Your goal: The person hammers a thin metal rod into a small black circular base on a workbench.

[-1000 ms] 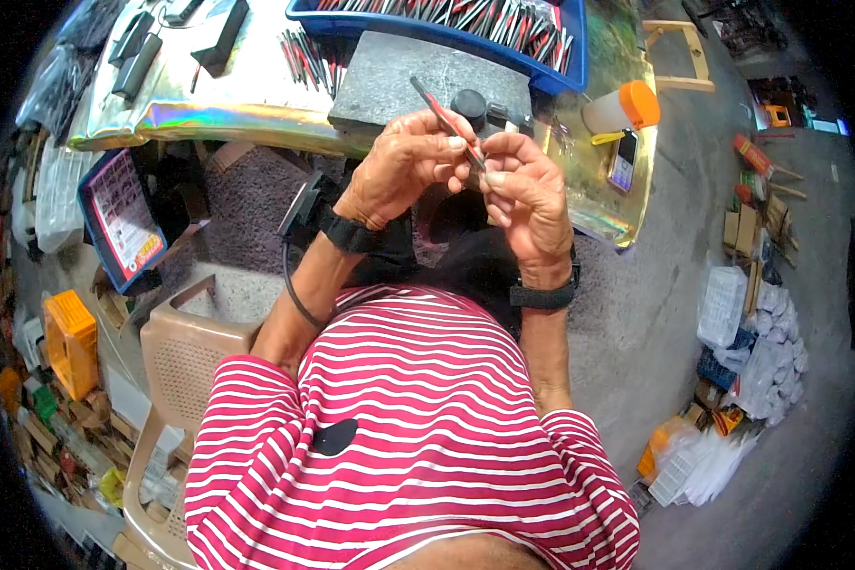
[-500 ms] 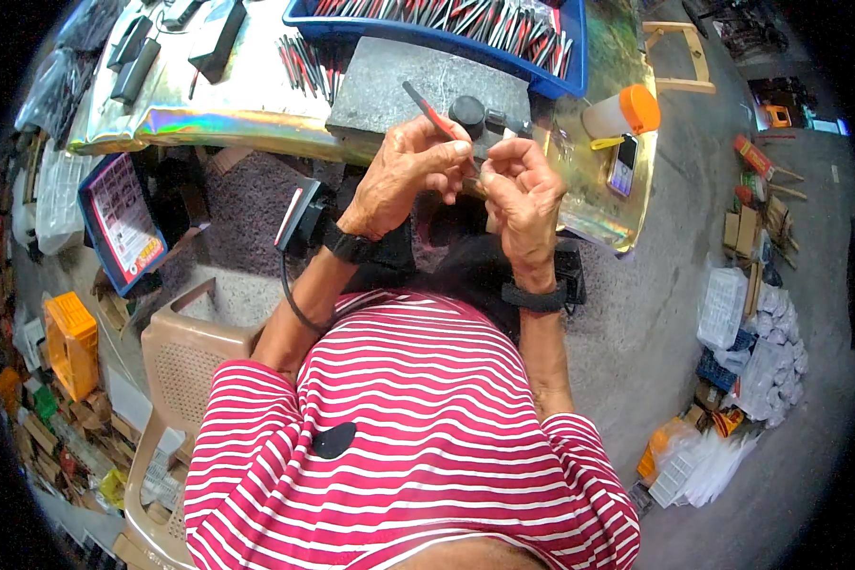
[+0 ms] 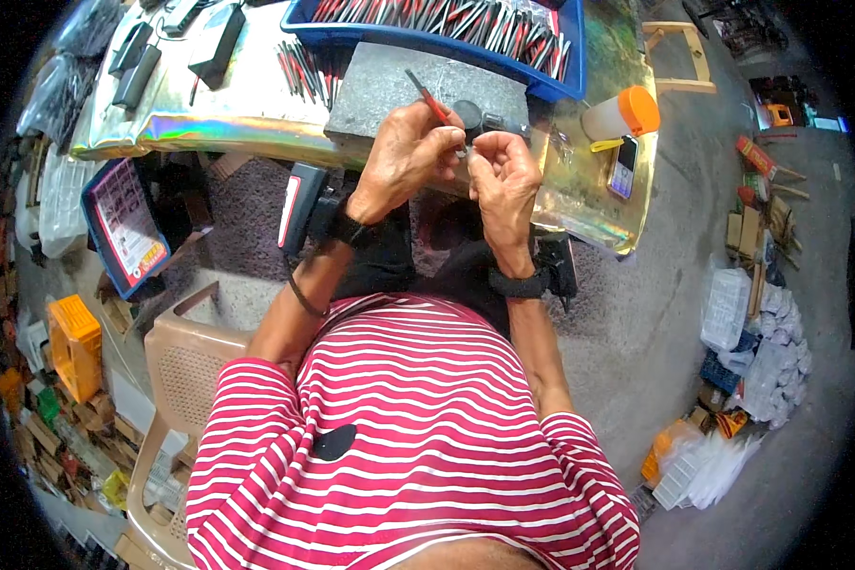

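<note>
My left hand (image 3: 404, 161) pinches a slim red-and-black stick (image 3: 429, 98), its dark end slanting up and to the left. Close beside it, my right hand (image 3: 505, 185) has its thumb and fingertips pressed together near the stick's lower end. A small pale bit shows between the two hands, but what my right fingertips hold is too small to make out. Behind my fingers lie a black round knob (image 3: 465, 113) and a dark cylinder (image 3: 504, 124), at the front of a grey block (image 3: 375, 85).
A blue tray (image 3: 547, 88) full of similar sticks stands behind the block, with a loose bunch of sticks (image 3: 299, 71) to its left. An orange-lidded jar (image 3: 627, 112) and a phone (image 3: 623, 169) sit at the right. Black boxes (image 3: 217, 46) lie far left.
Both hands have shifted slightly, the right one leftward and closer to the left. The stick's upper end now shows less above my left fingers.
</note>
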The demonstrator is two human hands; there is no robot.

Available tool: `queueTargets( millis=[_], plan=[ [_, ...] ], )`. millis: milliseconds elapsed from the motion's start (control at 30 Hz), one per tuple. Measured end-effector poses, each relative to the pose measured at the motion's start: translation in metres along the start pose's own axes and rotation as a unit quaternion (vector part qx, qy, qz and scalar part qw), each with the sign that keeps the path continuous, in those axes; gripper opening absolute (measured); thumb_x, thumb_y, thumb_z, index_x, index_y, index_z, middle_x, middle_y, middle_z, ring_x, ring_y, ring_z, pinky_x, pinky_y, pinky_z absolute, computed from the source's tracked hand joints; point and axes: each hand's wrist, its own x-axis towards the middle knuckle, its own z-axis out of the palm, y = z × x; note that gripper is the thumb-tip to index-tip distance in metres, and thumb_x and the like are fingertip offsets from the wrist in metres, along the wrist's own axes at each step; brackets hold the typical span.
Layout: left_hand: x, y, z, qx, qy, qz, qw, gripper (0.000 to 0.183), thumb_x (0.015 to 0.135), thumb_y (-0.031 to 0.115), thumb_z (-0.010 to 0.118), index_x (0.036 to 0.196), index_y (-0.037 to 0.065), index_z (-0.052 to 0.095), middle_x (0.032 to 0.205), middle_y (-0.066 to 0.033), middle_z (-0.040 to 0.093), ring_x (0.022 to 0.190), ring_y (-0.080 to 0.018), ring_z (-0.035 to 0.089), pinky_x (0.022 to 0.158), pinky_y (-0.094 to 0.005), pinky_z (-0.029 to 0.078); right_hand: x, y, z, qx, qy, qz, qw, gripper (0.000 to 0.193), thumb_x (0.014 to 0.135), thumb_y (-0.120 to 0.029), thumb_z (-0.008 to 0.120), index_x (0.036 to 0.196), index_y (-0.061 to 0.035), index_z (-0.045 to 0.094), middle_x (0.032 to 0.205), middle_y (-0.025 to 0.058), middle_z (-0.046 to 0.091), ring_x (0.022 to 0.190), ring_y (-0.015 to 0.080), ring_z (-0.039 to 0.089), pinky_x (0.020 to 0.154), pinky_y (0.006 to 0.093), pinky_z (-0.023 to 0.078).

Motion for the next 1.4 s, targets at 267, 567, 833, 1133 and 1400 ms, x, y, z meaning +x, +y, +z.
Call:
queueTargets(
  millis=[267, 567, 833, 1133, 1400],
  plan=[
    [0.019, -0.008, 0.007, 0.159, 0.06, 0.134, 0.976, 0.004, 0.075, 0.001, 0.05, 0.079, -0.001, 0.049, 0.059, -0.0038, 0.052, 0.052, -0.0093, 0.051, 0.047, -0.0225, 0.042, 0.005, 0.001, 0.002, 0.055, 0.0, 0.017, 0.998, 0.017, 0.073, 0.001, 0.049, 0.09, 0.0028, 0.044, 0.075, 0.006, 0.053, 0.054, 0.0056, 0.048, 0.041, 0.0174, 0.038],
    [0.037, -0.019, 0.005, 0.081, 0.078, 0.113, 0.987, 0.005, 0.078, 0.004, 0.051, 0.082, 0.002, 0.049, 0.067, -0.0046, 0.055, 0.054, -0.0096, 0.053, 0.045, -0.0213, 0.043, 0.003, -0.009, -0.012, 0.084, 0.026, 0.037, 0.995, 0.019, 0.074, -0.002, 0.05, 0.091, 0.003, 0.044, 0.076, 0.0077, 0.054, 0.052, 0.0064, 0.047, 0.041, 0.0169, 0.039],
    [0.046, -0.027, 0.008, 0.108, 0.068, 0.134, 0.983, 0.002, 0.075, 0.001, 0.052, 0.076, 0.001, 0.051, 0.059, -0.0021, 0.051, 0.05, -0.0071, 0.05, 0.042, -0.0203, 0.042, -0.02, -0.015, -0.045, 0.145, 0.06, 0.077, 0.985, 0.016, 0.075, -0.002, 0.051, 0.088, 0.0024, 0.045, 0.073, 0.0084, 0.054, 0.053, 0.0063, 0.044, 0.043, 0.017, 0.037],
    [0.044, -0.026, 0.007, 0.129, 0.062, 0.124, 0.982, 0.003, 0.077, 0.005, 0.052, 0.078, 0.002, 0.05, 0.064, -0.0027, 0.053, 0.053, -0.0076, 0.051, 0.044, -0.0207, 0.045, -0.027, -0.008, -0.056, 0.186, 0.079, 0.091, 0.975, 0.014, 0.076, -0.003, 0.051, 0.088, 0.0023, 0.047, 0.073, 0.0092, 0.054, 0.052, 0.0062, 0.044, 0.041, 0.0168, 0.037],
    [0.045, -0.028, 0.008, 0.116, 0.07, 0.117, 0.984, 0.001, 0.077, 0.003, 0.05, 0.078, 0.002, 0.05, 0.064, -0.0025, 0.053, 0.054, -0.0077, 0.052, 0.045, -0.0206, 0.045, -0.026, -0.002, -0.055, 0.157, 0.084, 0.082, 0.981, 0.013, 0.077, -0.003, 0.049, 0.088, 0.0029, 0.046, 0.073, 0.0097, 0.054, 0.053, 0.0061, 0.045, 0.042, 0.0165, 0.037]
  ],
)
